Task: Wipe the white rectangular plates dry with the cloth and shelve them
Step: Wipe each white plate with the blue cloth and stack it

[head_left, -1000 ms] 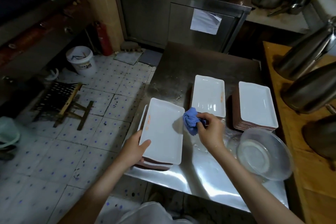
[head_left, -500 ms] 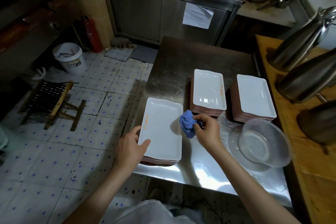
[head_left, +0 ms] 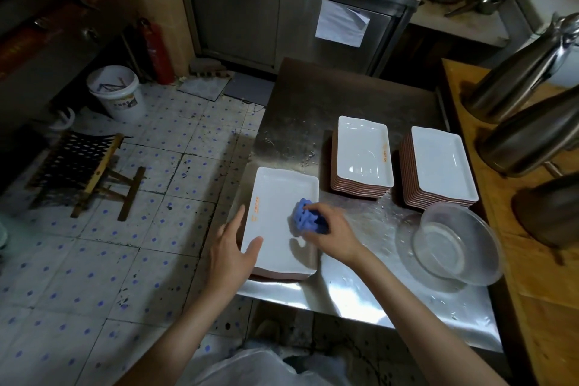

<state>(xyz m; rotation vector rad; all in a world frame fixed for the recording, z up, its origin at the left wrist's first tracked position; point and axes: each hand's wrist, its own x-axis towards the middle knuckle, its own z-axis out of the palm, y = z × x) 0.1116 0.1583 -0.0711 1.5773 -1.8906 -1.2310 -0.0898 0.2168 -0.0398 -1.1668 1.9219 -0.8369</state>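
My right grip [head_left: 326, 229] is curled tight around the crumpled blue cloth [head_left: 305, 219], pressing it down on the right half of the nearest white rectangular plate [head_left: 279, 219]. My left grip [head_left: 232, 247] is loose, fingers straight and spread; the thumb lies on the plate's near-left corner and the fingers run along its left edge.

That plate tops a short stack at the near-left corner of the steel bench [head_left: 313, 110], with brown undersides showing below its near edge and an orange mark printed along its left side. Further back, toward the middle of the bench, I see a taller stack of plates [head_left: 362, 153], its top one carrying an orange mark on the right side. Just beside that, to the right, a second tall stack [head_left: 441, 163] stands near the bench's right edge.

A clear plastic bowl [head_left: 451, 241] rests in front of the right stack, tilted. The steel around it looks wet.

On the wooden counter [head_left: 539, 291] to the right stand steel vacuum flasks [head_left: 529, 138]. On the tiled floor [head_left: 94, 260] to the left I see a white bucket [head_left: 117, 92], a folding stool [head_left: 81, 166] and a red fire extinguisher [head_left: 158, 53].
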